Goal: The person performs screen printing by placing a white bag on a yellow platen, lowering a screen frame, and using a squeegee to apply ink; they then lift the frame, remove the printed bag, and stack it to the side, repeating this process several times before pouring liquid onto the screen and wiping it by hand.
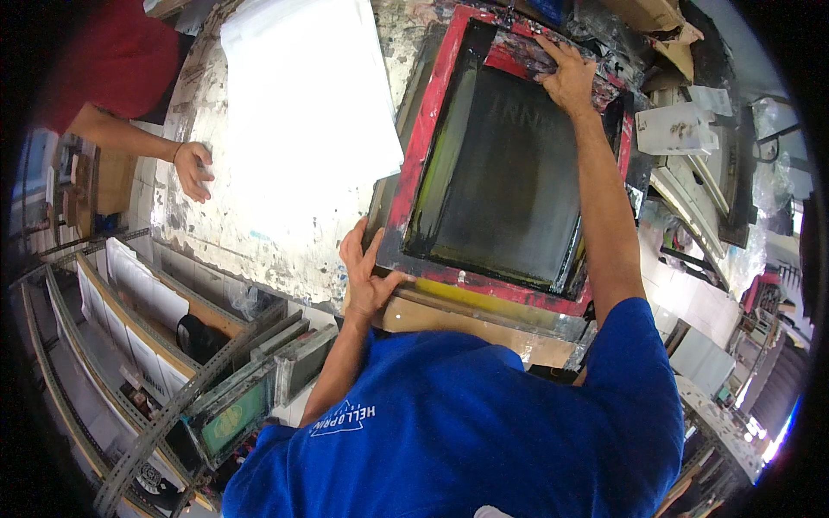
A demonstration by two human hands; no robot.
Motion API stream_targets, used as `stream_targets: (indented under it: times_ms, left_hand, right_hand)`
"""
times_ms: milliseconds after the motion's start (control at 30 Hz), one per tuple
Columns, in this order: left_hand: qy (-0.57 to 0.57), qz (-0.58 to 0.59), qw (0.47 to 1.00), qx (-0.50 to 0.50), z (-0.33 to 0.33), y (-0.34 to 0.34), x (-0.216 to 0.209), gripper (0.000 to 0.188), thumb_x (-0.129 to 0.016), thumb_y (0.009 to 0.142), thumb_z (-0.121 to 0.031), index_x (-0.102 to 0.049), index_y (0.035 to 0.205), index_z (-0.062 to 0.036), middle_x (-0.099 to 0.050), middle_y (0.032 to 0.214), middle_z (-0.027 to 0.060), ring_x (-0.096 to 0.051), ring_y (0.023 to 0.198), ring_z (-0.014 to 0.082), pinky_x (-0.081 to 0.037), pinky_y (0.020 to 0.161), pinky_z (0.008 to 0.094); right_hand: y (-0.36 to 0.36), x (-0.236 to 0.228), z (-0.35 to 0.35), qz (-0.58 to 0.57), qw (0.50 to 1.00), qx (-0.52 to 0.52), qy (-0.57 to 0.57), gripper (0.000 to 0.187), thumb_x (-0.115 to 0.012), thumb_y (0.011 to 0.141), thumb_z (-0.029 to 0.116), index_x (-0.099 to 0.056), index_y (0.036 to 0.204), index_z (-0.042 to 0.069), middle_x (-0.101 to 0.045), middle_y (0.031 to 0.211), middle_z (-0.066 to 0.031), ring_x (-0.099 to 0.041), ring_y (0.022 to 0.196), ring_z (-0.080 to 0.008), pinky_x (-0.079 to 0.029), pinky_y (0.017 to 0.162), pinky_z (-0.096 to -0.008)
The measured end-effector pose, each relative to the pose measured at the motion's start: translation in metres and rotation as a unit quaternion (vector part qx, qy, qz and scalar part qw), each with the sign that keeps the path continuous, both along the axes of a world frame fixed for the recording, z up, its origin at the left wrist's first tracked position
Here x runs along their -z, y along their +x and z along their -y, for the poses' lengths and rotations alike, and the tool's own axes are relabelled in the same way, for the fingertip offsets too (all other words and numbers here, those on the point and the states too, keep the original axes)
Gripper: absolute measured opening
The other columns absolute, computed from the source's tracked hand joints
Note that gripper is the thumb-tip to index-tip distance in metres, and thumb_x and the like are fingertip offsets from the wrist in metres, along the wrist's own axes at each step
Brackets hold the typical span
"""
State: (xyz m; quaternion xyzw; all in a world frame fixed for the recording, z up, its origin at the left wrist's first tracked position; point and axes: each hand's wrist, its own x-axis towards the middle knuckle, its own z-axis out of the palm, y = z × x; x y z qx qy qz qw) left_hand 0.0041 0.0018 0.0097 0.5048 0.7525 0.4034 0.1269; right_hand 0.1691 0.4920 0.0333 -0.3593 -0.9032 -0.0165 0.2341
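A screen-printing frame (423,147) with red, ink-stained edges and a dark mesh (505,173) lies in front of me. At its near left corner is my left hand (367,281), fingers spread, thumb along the near edge. My right hand (570,82) rests on the far bar of the frame, near the right corner, its fingers stretched out over the smeared ink. Neither hand visibly grips anything. Left of the frame, a stack of white sheets (306,95) lies on the paint-spotted table (259,250). What lies beneath the frame is mostly hidden.
Another person's hand (192,171) hangs over the table's left side, arm from a red sleeve (112,60). Metal-edged shelves (155,345) and leaning screens (233,414) stand lower left. Right of the frame are a white plastic container (678,129) and cardboard (643,13).
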Motion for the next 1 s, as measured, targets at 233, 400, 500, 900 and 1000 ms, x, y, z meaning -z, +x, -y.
stream_targets:
  times_ms: [233,400,500,900,1000]
  left_hand:
    - [0.002,-0.005,1.000,0.004,0.001,0.000,-0.001,0.094,-0.092,0.056,-0.038,-0.061,0.137,-0.0034,-0.047,0.150,0.0227,-0.041,0.136,0.0413,-0.030,0.113,0.0522]
    - [0.003,0.009,1.000,0.014,0.004,-0.001,0.000,0.098,-0.093,0.057,-0.041,-0.058,0.140,-0.0022,-0.053,0.138,0.0195,-0.044,0.129,0.0387,-0.031,0.111,0.0502]
    - [0.002,0.061,0.998,-0.005,0.006,0.005,0.007,0.100,-0.094,0.057,-0.042,-0.058,0.141,-0.0023,-0.056,0.130,0.0180,-0.046,0.125,0.0361,-0.032,0.110,0.0485]
    - [0.225,0.081,0.971,-0.020,-0.031,0.004,-0.050,0.098,-0.094,0.060,-0.039,-0.057,0.137,0.0091,-0.058,0.123,0.0153,-0.049,0.121,0.0322,-0.043,0.103,0.0435]
    - [0.304,0.151,0.940,-0.045,-0.058,0.007,-0.083,0.094,-0.094,0.067,-0.042,-0.057,0.137,0.0092,-0.054,0.125,0.0186,-0.052,0.120,0.0296,-0.045,0.103,0.0427]
  right_hand:
    - [-0.005,-0.024,-0.025,-0.061,0.996,-0.048,-0.051,0.058,-0.079,0.073,0.015,-0.071,0.130,0.025,-0.075,0.104,-0.0126,-0.069,0.092,-0.0291,-0.053,0.085,-0.0380]
    - [0.007,-0.049,-0.017,-0.044,0.978,0.070,-0.193,0.058,-0.080,0.078,0.020,-0.068,0.133,0.034,-0.077,0.104,-0.0103,-0.071,0.088,-0.0362,-0.056,0.084,-0.0413]
    - [0.047,-0.041,-0.025,-0.256,0.904,0.010,-0.343,0.067,-0.073,0.079,-0.005,-0.064,0.142,0.019,-0.075,0.111,-0.0032,-0.063,0.080,-0.0135,-0.051,0.079,-0.0293]
    - [0.067,-0.186,0.282,-0.058,0.968,0.009,-0.244,0.064,-0.075,0.076,0.004,-0.066,0.137,0.021,-0.070,0.108,-0.0131,-0.068,0.099,-0.0318,-0.052,0.090,-0.0376]
    - [0.054,-0.240,0.312,0.061,0.988,0.027,-0.137,0.064,-0.072,0.073,0.003,-0.068,0.135,0.020,-0.069,0.097,-0.0147,-0.067,0.093,-0.0336,-0.053,0.083,-0.0386]
